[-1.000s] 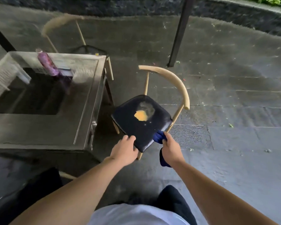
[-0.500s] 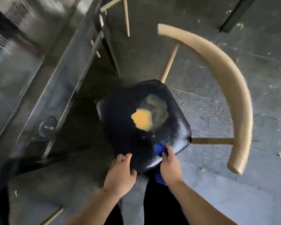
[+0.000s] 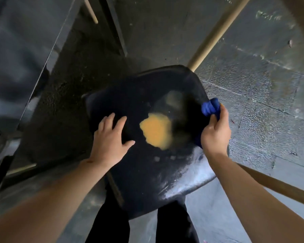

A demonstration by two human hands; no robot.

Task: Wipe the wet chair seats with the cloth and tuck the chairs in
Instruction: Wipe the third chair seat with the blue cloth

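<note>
Looking straight down on a dark padded seat, glossy, rounded-square, wet sheen and droplets along the near-right edge. No writing or labels readable anywhere. Orange-yellow patch near seat centre, ragged outline, with a dull greyish smear just beyond it; frame is motion-blurred, so can't tell what either is. Floor is grey stone paving, pebbled texture, wet, joints visible. Round light-wood spindle rises from the seat's far-right corner; another wood rail runs off lower right under the right forearm. Dark metal table edge and leg on the left, reflective.

Left hand lies flat, palm down, on the seat's left part, fingers spread and loose, gripping nothing. Right hand sits at the seat's right edge, fingers curled tight around a bunched blue cloth; cloth bulges out past the fingertips and touches the seat rim, a bit hangs below the palm. Dark trouser legs stand beside the near edge of the seat.
</note>
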